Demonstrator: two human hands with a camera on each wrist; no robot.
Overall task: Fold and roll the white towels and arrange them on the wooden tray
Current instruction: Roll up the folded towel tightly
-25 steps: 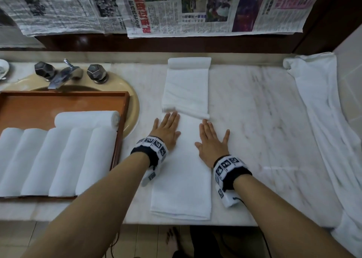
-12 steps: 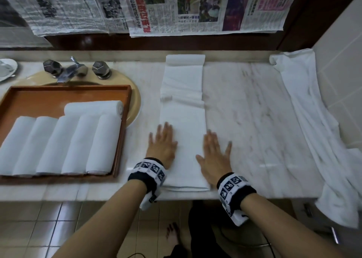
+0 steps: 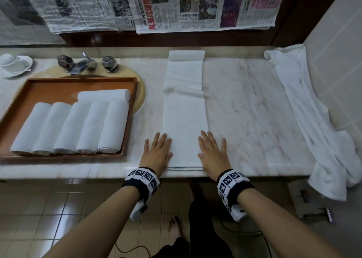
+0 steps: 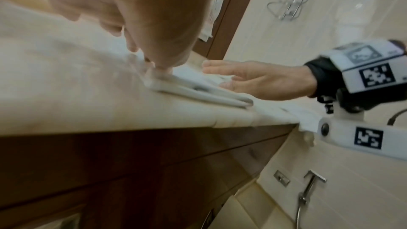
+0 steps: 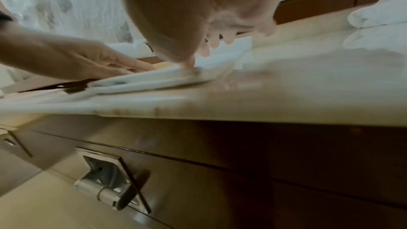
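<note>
Left hand [image 3: 157,153] flat, fingers straight and spread, palm down on the left edge of the towel [image 3: 185,124]; grasping nothing. Right hand [image 3: 212,154] the same on the right edge, partly on the worktop [image 3: 254,108]. Both sit at lower centre of the head view, near the front lip.

We note the towel as a long narrow white strip, folded lengthwise, running from the front edge up the frame centre to the back wall, with a crosswise crease past halfway. The wrist views show its near end as stacked layers.

Tray [image 3: 82,81] at left: orange-brown wood, raised rim, holding five rolls [image 3: 74,128] side by side and a sixth crosswise behind them. Worktop is pale veined marble. A loose white cloth [image 3: 313,116] is draped at right.
</note>
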